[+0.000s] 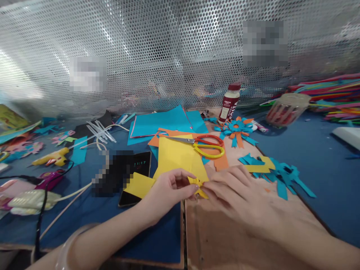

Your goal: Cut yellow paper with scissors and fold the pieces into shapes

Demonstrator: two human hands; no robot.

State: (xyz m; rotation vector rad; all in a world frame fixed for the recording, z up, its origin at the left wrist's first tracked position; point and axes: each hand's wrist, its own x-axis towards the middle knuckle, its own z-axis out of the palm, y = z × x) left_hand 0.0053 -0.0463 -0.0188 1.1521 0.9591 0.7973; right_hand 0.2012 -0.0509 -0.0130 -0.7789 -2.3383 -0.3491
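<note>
Between my two hands is a small folded piece of yellow paper (pixel 200 183), partly covered by the fingers. My left hand (pixel 176 187) pinches its left side with thumb and forefinger. From the right, my right hand (pixel 239 191) grips the other side with its fingertips. Just beyond lies a yellow paper sheet (pixel 174 155) on orange paper (pixel 222 163). Scissors (pixel 209 146) with red and yellow handles rest on these sheets, blades pointing left. A smaller yellow piece (pixel 139 185) lies on a phone (pixel 144 162) beside my left hand.
Blue paper flowers, one with orange strips (pixel 239 129), lie at right near a drink bottle (pixel 230 103) and a plastic cup (pixel 287 108). At left are a yellow glue gun (pixel 53 157), cables, glue sticks (pixel 101 131) and a power strip (pixel 32 201). Blue sheets (pixel 160 122) lie behind.
</note>
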